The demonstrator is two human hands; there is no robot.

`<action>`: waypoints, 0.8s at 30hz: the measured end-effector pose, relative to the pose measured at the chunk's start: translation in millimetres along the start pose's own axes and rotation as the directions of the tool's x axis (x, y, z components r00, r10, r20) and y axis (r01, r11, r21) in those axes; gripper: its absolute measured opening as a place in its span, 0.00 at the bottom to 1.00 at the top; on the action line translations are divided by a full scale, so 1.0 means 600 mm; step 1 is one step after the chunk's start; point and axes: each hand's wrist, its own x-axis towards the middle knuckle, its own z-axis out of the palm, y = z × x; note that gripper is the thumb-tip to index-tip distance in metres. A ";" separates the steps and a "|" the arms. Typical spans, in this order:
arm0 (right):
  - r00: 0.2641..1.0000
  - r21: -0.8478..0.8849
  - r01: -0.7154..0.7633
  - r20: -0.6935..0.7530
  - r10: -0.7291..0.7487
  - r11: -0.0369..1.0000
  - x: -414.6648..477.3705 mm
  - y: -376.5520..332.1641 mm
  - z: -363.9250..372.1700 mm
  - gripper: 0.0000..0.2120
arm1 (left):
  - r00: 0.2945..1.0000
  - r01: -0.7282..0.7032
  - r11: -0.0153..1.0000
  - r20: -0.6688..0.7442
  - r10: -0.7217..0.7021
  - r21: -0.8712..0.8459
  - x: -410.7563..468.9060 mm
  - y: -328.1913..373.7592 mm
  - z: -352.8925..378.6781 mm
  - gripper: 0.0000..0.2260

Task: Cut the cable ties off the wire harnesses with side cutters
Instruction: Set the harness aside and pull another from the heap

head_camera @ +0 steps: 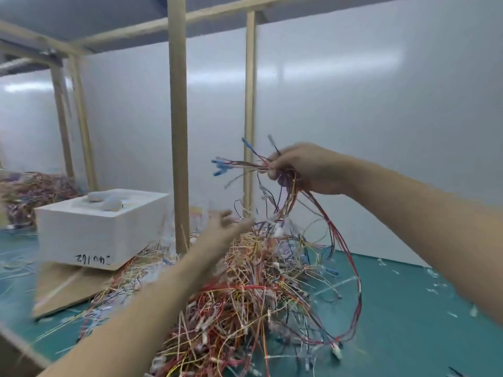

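Gripping a harness (290, 198) high over the counter (408, 308), a person's right hand (302, 167) curls its fingers round the wires, whose loops trail down to the pile (245, 295) at mid-counter. The left hand (223, 224), blurred, reaches toward the pile with fingers spread and holding nothing. No cutters show. Pale scraps (432, 273) at right may be clipped ties. The heap suggests much work remains.
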 end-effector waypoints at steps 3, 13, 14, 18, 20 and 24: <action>0.999 0.036 0.041 0.025 -0.042 0.999 -0.006 -0.025 -0.005 0.07 | 0.997 -0.033 0.986 0.075 0.021 0.162 0.023 0.009 0.047 0.34; 0.992 -0.545 0.025 -0.091 -0.089 0.838 -0.030 0.104 -0.013 0.08 | 0.976 -0.120 0.934 -0.130 0.172 0.336 0.033 -0.030 0.006 0.10; 0.985 -0.507 0.003 -0.149 -0.091 0.862 -0.028 0.127 -0.014 0.07 | 0.955 -0.101 0.938 -0.231 0.185 0.333 0.031 -0.038 -0.013 0.11; 0.952 -0.066 -0.033 -0.305 0.011 0.997 -0.021 0.212 0.033 0.04 | 0.925 -0.081 0.906 -0.306 0.224 0.416 0.008 -0.089 -0.027 0.14; 0.970 0.004 -0.063 -0.236 0.062 0.998 -0.014 0.258 0.094 0.05 | 0.938 -0.085 0.797 -0.222 0.267 0.598 -0.008 -0.125 -0.006 0.12; 0.979 -0.179 -0.123 -0.181 0.091 0.976 -0.010 0.319 0.184 0.26 | 0.920 -0.034 0.488 -0.164 0.356 0.872 -0.025 -0.187 0.016 0.19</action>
